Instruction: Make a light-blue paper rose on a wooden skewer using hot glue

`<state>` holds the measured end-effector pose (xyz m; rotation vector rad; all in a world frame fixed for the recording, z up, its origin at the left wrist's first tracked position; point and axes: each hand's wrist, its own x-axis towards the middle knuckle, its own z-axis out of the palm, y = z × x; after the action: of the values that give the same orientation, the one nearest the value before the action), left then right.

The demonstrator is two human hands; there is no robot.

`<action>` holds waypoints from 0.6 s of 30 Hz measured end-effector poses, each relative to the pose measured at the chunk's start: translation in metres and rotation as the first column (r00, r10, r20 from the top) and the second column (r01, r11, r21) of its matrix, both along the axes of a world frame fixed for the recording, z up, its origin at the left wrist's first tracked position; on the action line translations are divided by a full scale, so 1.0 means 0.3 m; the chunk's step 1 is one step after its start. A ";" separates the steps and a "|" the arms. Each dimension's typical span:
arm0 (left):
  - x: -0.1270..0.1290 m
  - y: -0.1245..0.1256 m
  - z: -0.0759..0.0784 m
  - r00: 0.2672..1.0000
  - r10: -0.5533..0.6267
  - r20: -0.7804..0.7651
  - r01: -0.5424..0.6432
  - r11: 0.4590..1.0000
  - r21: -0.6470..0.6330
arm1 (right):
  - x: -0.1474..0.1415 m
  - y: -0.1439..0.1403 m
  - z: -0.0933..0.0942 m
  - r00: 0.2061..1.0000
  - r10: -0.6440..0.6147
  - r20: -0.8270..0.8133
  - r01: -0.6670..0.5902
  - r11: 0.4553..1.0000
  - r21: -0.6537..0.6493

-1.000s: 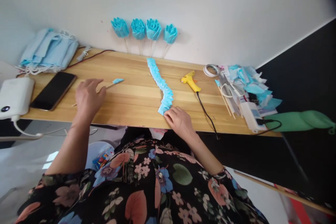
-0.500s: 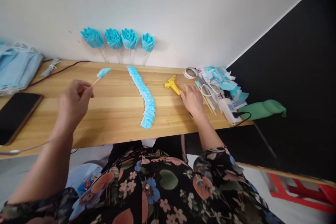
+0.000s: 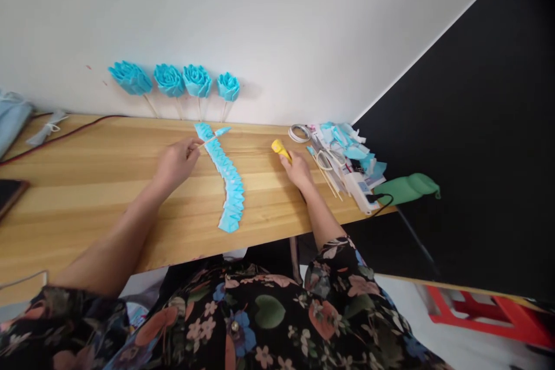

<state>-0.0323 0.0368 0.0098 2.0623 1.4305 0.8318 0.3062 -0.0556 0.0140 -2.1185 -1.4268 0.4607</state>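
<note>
The left hand (image 3: 176,163) is pinching a thin stick (image 3: 207,140) between thumb and fingertips, fingers closed tight on its near end, and is holding it low so that the small blue tip (image 3: 222,130) is hovering just over the far end of the strip (image 3: 226,176). The pinch looks light and far back on the stick, probably so the tip stays free and easy to aim.

The strip, a long band of folded blue pieces, is lying flat down the middle of the table (image 3: 108,185), running from near the wall toward the front edge, likely laid out straight so it can be worked from one end.

The right hand (image 3: 297,170) is sitting right of the strip with its fingers curled around the handle of the yellow glue gun (image 3: 281,149); only the gun's front is showing past the knuckles. The grip seems closed on it, with the nozzle pointing away toward the wall.

Behind the strip, four blue flowers (image 3: 171,81) on sticks are leaning against the wall. Right of the strip, beyond the gun, a heap of scraps (image 3: 347,144) and spare sticks is lying at the table's end. Left of the strip, a red cable (image 3: 65,136) is trailing along the back
</note>
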 end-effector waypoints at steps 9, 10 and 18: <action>-0.008 0.000 -0.009 0.990 0.015 0.139 -0.013 1.000 -0.015 | -0.072 0.017 0.109 0.233 0.198 -0.952 -0.020 0.980 0.199; -0.007 -0.005 -0.006 0.985 0.014 0.170 -0.010 1.000 -0.025 | -0.090 0.028 0.124 0.168 0.196 -0.966 -0.025 0.981 0.195; 0.008 -0.026 0.005 0.944 0.035 0.328 -0.021 0.999 -0.046 | -0.234 0.064 0.143 0.222 0.422 -0.879 -0.159 0.905 0.395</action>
<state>-0.0298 0.0290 0.0113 1.7732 1.2821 1.0893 0.2359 -0.0363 0.0569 -0.8826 -0.9727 1.3843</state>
